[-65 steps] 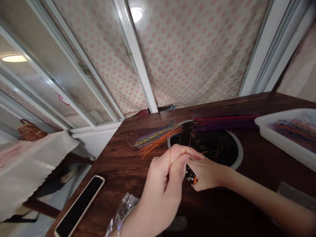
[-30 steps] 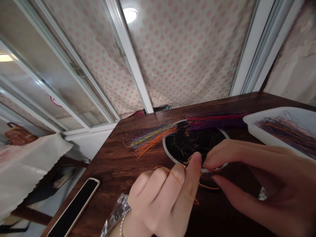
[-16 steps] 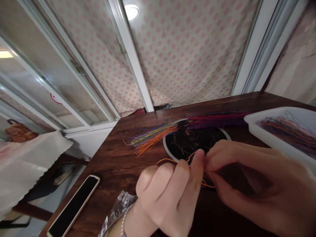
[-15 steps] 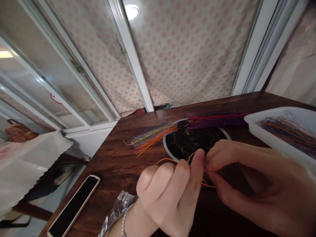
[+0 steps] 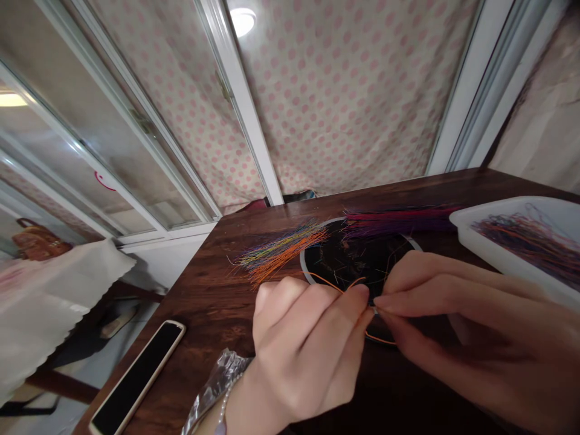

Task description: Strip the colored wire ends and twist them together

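In the head view, the left hand's (image 5: 308,345) knuckles have shifted toward the far side since half a second ago, its fingers curled around orange wire (image 5: 326,281) over a black disc's (image 5: 335,260) near edge. The right hand (image 5: 462,311) pinches close by, apparently steadying the fine wire; strands held cannot be counted. Two bundles, multicoloured wires (image 5: 281,257) left and red-purple wires (image 5: 399,222) far, lie on the surface (image 5: 217,302), likely within reach; one tub (image 5: 483,244) sits right, one phone (image 5: 138,377) left.
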`<state>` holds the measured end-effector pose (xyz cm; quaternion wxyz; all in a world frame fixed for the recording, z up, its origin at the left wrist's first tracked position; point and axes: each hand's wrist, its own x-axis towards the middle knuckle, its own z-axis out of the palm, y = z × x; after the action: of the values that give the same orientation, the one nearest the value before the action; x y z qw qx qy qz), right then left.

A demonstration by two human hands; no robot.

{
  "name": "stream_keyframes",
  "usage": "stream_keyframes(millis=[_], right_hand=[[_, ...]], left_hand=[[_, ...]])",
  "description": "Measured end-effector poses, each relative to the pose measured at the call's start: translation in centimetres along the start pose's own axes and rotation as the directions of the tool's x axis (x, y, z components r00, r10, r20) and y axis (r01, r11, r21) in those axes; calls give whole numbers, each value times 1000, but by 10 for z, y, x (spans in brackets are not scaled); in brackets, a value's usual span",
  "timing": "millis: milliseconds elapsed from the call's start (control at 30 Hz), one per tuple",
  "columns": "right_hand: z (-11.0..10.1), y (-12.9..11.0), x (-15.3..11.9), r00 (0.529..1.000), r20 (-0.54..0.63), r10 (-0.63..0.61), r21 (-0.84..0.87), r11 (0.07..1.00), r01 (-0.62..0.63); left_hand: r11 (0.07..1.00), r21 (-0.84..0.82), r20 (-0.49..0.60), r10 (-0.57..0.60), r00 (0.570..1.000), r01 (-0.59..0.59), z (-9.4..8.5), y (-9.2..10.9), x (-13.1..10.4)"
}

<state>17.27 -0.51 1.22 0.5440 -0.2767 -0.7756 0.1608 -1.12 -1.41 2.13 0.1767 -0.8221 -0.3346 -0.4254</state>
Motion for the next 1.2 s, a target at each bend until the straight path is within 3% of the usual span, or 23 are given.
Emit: stream_keyframes(millis=[133,267,433,567,733,1000,1200], right_hand=[[-3,-2,5,1000,6,-11,30,1000,11],[-2,0,7,991,23,135,206,969,-137],[0,3,5,965,63,253,297,918,-261],[0,0,5,914,139,381,403,821,-403],[1,0,8,795,292,531,488,632,-601],[0,8,10,708,448,546,566,440,-697],[-3,11,8,680,495,541,574,384,-723]], left_hand=[[999,-32,-16,5,1000,-6,-3,-2,1],[998,-36,-33,41,999,-42,-3,-4,2],[999,-11,-38,48,998,-48,-3,-3,2],[998,27,-70,64,996,-62,0,-2,0],[992,97,-104,93,990,-83,3,-3,-3],[991,93,-96,103,990,-94,1,-4,-6],[990,106,-86,100,991,-91,0,-4,-6]])
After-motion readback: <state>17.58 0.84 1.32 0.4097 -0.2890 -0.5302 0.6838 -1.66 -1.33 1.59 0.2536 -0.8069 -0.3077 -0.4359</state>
